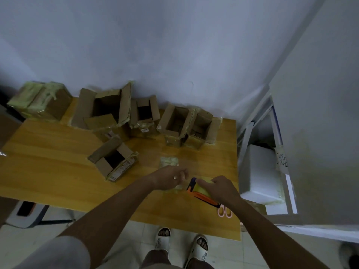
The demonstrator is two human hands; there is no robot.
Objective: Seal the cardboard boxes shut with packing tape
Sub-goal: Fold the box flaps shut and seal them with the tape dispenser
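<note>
Our fingers point(203, 182) of the right hand point(221, 188) lie curled over the top of the tape dispenser point(200, 191), which has an orange and dark frame and carries a yellowish roll of packing tape point(204, 188). The hand presses on the roll from the right side, with the index finger stretched toward the dark front end; we cannot tell if the palm closes fully around it. The dispenser rests on the wooden table point(58, 171).

Just to the left of these fingers, our left hand point(171, 176) has its fingertips pinched together near the front of the dispenser. It seems to hold the free end of the tape, but the tape is clear and the picture is blurred there, so we cannot say it for sure.

A little beyond the left fingertips, a small piece of clear tape or plastic point(169, 162) lies flat on the table. Further away and to the left stands a small open box point(114, 160), tilted, with its flaps up. Well beyond both hands, along the wall, four more open boxes point(174, 123) stand in a row, and at the far left a taped box point(40, 101) is already closed. Near our right wrist, toward us, pink scissors point(224, 211) lie at the table edge.
</note>
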